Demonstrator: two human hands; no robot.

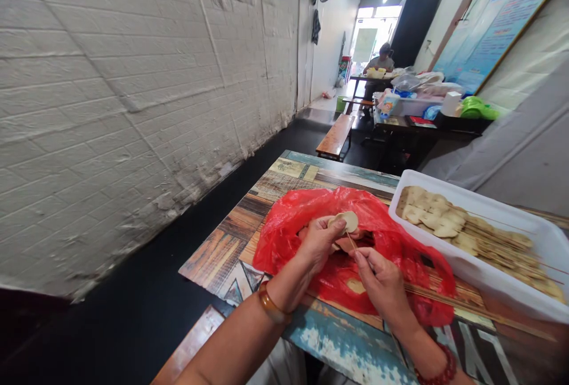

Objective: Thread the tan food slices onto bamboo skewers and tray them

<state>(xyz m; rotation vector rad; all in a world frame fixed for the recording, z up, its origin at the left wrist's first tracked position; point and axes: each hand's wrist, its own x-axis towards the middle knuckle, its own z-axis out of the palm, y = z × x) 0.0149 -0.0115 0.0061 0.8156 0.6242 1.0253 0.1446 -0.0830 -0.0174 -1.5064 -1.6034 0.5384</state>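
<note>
My left hand (316, 244) pinches thin, pale round slices (351, 220) above an open red plastic bag (287, 222). Closed around a thin wooden skewer (351, 242) is my right hand (383, 283), just below the slices. The skewer's tip meets the slices or lies behind them; I cannot tell which. More slices sit inside the bag, partly hidden by my hands, and one loose slice (355, 285) shows at its near side. Several bare skewers (448, 299) lie on the table to the right of my right hand.
A white plastic tub (482, 194) at the right holds skewered slices (438, 214). The patterned table (222, 248) stands near a white brick-textured wall (111, 136). Beyond are a wooden bench (336, 134), a cluttered table (415, 119) and a seated person (380, 63).
</note>
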